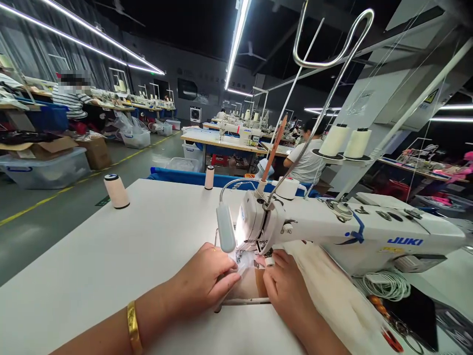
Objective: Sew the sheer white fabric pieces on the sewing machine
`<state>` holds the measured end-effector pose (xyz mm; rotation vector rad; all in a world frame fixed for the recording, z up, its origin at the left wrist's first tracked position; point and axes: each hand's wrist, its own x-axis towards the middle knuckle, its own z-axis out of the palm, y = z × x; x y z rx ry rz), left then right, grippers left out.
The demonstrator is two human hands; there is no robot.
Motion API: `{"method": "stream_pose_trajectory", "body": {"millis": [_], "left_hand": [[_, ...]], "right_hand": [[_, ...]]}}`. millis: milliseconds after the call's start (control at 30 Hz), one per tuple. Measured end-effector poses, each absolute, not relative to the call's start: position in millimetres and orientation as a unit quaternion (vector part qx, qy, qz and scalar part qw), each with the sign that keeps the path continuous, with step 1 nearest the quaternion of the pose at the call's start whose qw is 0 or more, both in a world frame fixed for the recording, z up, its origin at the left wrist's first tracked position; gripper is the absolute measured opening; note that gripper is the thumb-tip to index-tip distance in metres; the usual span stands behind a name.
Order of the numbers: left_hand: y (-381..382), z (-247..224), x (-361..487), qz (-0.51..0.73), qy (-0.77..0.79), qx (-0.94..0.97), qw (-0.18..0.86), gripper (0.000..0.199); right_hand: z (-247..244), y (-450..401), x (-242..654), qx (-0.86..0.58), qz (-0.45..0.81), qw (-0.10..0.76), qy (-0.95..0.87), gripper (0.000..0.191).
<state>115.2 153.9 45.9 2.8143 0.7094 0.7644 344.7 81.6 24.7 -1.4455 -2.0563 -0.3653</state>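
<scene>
A white JUKI sewing machine [314, 217] stands on the white table, its lamp [225, 229] lighting the needle area. Sheer white fabric [244, 266] lies bunched under the needle end. My left hand [207, 276], left of the needle, pinches the fabric's near edge between thumb and fingers. On the other side, my right hand [286, 283] rests close to the presser foot with its fingers curled. Its fingertips are partly hidden behind the machine's parts, so what they grip cannot be made out. A gold bracelet [133, 325] circles my left wrist.
Thread cones stand on the table [158, 231]: a peach cone [117, 191] at left and a smaller cone [209, 177] at the back. Cream fabric [325, 286] lies right of my right hand. A coiled white cable [386, 286] and a dark flat object [416, 313] lie farther right.
</scene>
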Motion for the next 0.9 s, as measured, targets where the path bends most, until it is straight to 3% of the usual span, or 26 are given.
{"method": "stream_pose_trajectory", "body": {"millis": [133,267,400,633,900], "left_hand": [[161.3,41.2,114.2,0.239,0.291,0.925,0.055,0.025],[155.0,41.6,114.2,0.209,0.301,0.927,0.085,0.031],[141.6,47.9,117.1,0.185,0.265,0.935,0.149,0.022],[140.9,47.3,116.2,0.176,0.254,0.933,0.182,0.012],[138.3,42.0,118.7,0.208,0.231,0.943,0.118,0.015]], "right_hand": [[31.7,73.9,332.2,-0.454,-0.062,0.258,-0.851,0.027],[32.3,83.3,347.8,-0.516,-0.159,0.278,-0.795,0.026],[31.7,86.2,364.6,-0.532,-0.188,0.325,-0.759,0.03],[31.0,73.9,331.6,-0.464,-0.027,0.231,-0.855,0.037],[20.9,76.4,342.8,-0.482,-0.033,0.237,-0.843,0.039]]}}
